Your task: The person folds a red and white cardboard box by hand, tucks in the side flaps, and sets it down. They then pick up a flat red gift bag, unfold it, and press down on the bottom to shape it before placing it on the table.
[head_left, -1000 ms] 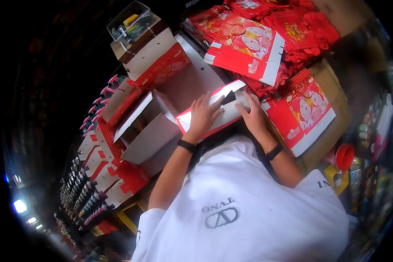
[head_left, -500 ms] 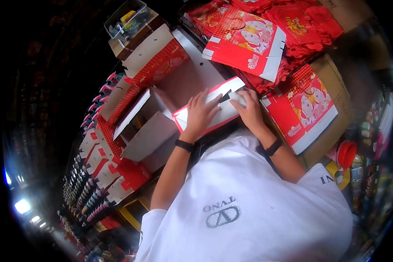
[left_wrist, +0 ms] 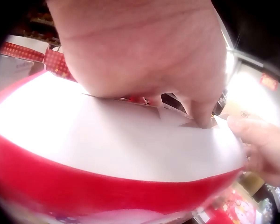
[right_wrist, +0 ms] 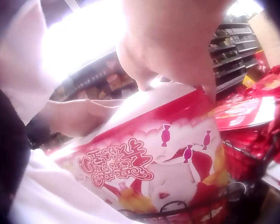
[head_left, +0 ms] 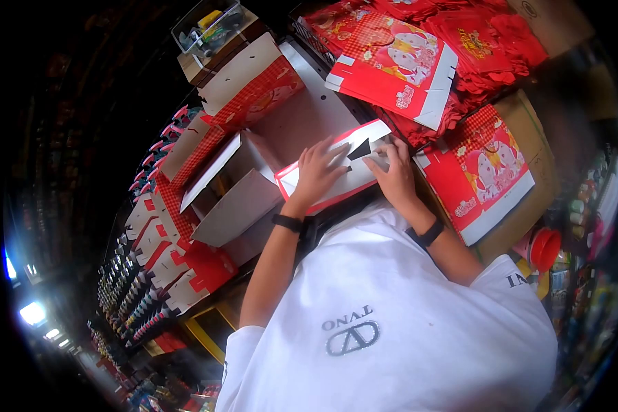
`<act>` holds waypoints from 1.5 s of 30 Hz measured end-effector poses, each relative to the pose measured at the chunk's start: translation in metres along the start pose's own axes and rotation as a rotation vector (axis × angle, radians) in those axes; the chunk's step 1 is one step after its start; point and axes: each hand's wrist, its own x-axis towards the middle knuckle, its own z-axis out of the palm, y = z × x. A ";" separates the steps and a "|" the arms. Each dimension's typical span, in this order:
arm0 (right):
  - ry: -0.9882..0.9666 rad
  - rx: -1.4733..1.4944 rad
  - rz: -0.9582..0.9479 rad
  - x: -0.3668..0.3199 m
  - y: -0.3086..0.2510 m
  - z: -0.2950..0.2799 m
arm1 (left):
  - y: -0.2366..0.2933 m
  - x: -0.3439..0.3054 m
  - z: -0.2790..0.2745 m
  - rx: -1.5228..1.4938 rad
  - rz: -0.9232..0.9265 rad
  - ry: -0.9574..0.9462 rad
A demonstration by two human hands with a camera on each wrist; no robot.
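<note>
A red-and-white cardboard gift box (head_left: 333, 190) lies before my torso with its white flaps upward and a dark gap between them. My left hand (head_left: 316, 172) rests on the white flaps, fingers spread toward the gap. In the left wrist view, the palm covers much of the flap panel (left_wrist: 116, 140). At the box's right end, my right hand (head_left: 396, 177) pinches a white flap, thumb on the gap side and fingers bent at the outer edge. Cartoon print and pink lettering on the box side (right_wrist: 126, 163) show in the right wrist view.
Opened boxes (head_left: 237, 206) stand to the left, beside a row of folded cartons (head_left: 165, 268). A flat printed carton (head_left: 398, 69) lies over red bags (head_left: 474, 55) at the back; another printed carton (head_left: 487, 172) lies on brown cardboard at right. A clear bin (head_left: 209, 31) sits at back left.
The right fingers bent inward over the end flap, then spread a little outward. The dark gap narrowed half a second ago and is wider now. The left hand stays on the box.
</note>
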 end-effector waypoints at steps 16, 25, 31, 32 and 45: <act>0.097 -0.171 -0.043 0.003 -0.015 0.011 | -0.005 0.026 -0.015 -0.153 -0.193 -0.206; 0.173 -0.260 -0.013 0.001 -0.010 0.028 | 0.001 0.025 -0.008 0.043 -0.231 -0.186; 0.220 -0.274 -0.029 0.001 0.000 0.038 | -0.022 0.033 -0.016 -0.188 -0.205 -0.250; 0.222 -0.273 -0.030 0.000 0.001 0.039 | -0.026 0.034 -0.018 -0.294 -0.227 -0.269; 0.072 -0.216 -0.076 -0.008 0.001 0.029 | -0.023 0.028 -0.016 0.043 -0.152 -0.147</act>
